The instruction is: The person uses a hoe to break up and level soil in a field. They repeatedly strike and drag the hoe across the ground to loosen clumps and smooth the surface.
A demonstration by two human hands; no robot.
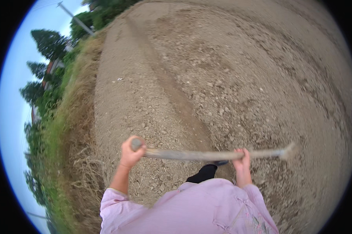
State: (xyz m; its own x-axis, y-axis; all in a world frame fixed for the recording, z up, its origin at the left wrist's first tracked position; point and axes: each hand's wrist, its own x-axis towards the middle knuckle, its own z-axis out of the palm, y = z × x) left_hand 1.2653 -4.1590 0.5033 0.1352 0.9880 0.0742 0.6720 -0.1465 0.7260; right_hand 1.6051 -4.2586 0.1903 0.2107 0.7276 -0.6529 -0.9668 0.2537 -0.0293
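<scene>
A long-handled tool with a wooden handle [184,155] lies crosswise in front of my body, above the soil. My left hand [130,155] is wrapped around the handle's butt end, whose round tip shows above my fist. Farther along, nearer the tool's head, my right hand [242,161] grips the same handle. The tool's head [289,151] at the far right is blurred; it may be a hoe, but its shape cannot be made out. Below the handle, one dark shoe [220,163] and a black trouser leg [203,173] show on the ground.
A shallow furrow [190,117] runs through the dry soil ahead of me. Clods and small stones [219,84] cover the ground on its right. Dry grass [82,117] borders the field on the left, with trees [50,44] and a utility pole [76,20] beyond.
</scene>
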